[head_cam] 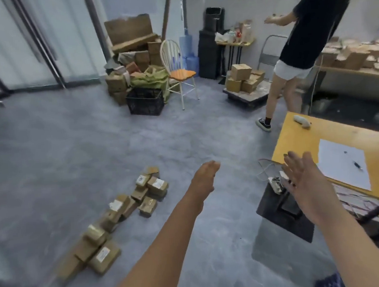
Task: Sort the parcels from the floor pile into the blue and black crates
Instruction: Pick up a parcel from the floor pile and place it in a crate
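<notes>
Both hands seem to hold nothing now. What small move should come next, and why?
Probably lower the left hand down and to the left, toward the closest of the parcels on the floor, and grip one. The left hand and the right hand both hang in the air and hold nothing. The parcels lie nearer to the left hand, which does not yet touch them.

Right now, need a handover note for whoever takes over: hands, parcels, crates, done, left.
Left hand: out over the floor, holds nothing.
Right hand: open, fingers spread, empty.
Parcels: piled on the floor, left of both hands.
Black crate: far side, beside the chair.
Blue mesh corner: bottom right, likely the blue crate.
Done: cannot tell, crate contents not visible.
Left: the floor pile.
</notes>
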Motion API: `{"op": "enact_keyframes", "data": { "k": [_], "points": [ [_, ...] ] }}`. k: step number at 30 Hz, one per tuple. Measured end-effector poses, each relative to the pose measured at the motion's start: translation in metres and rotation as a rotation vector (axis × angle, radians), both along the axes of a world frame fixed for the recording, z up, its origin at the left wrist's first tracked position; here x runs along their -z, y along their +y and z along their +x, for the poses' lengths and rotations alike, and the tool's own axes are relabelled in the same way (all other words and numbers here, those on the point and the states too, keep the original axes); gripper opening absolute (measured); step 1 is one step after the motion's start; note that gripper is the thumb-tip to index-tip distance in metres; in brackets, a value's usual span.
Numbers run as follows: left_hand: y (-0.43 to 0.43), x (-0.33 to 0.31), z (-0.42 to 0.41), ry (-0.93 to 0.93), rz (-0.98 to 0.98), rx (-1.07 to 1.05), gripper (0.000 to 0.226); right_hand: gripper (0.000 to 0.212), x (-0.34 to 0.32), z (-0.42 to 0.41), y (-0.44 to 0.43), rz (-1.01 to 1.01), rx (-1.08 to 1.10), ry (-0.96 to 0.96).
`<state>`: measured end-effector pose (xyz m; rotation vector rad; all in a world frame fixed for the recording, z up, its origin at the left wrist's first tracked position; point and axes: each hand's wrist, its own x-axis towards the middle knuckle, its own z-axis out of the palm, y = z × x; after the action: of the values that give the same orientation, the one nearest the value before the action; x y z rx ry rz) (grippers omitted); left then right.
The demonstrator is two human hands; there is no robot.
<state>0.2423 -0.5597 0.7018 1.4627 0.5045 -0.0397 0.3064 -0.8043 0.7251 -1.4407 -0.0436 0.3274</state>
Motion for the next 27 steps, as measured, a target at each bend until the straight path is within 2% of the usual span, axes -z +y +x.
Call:
{"op": "enact_keyframes", "data": {
  "k": [2,3,7,10,14,17,22,27],
  "points": [
    [0.029,0.008,-0.009,0.019,-0.015,-0.074,0.047,0.118,0.003,0.004,0.038,-0.029,-0.101,0.007],
    [0.043,0.012,-0.015,0.027,-0.021,-0.114,0.046,0.122,0.005,0.006,0.056,-0.046,-0.148,0.005],
    [0.087,0.03,-0.043,0.054,-0.063,-0.264,0.046,0.084,0.02,0.015,0.122,-0.061,-0.295,0.04],
    [0.11,0.039,-0.071,0.063,-0.096,-0.371,0.044,0.07,0.034,0.017,0.168,-0.082,-0.391,0.089],
    [0.13,0.053,-0.104,0.127,-0.118,-0.535,0.013,0.073,0.049,0.015,0.221,-0.071,-0.556,0.156],
    [0.136,0.065,-0.122,0.164,-0.121,-0.653,0.019,0.081,0.061,0.012,0.253,-0.075,-0.698,0.192],
    [0.131,0.081,-0.135,0.244,-0.121,-0.801,0.039,0.063,0.083,0.015,0.284,-0.1,-0.897,0.248],
    [0.122,0.096,-0.138,0.283,-0.142,-0.925,0.042,0.066,0.101,0.022,0.3,-0.144,-1.022,0.289]
  ]
}}
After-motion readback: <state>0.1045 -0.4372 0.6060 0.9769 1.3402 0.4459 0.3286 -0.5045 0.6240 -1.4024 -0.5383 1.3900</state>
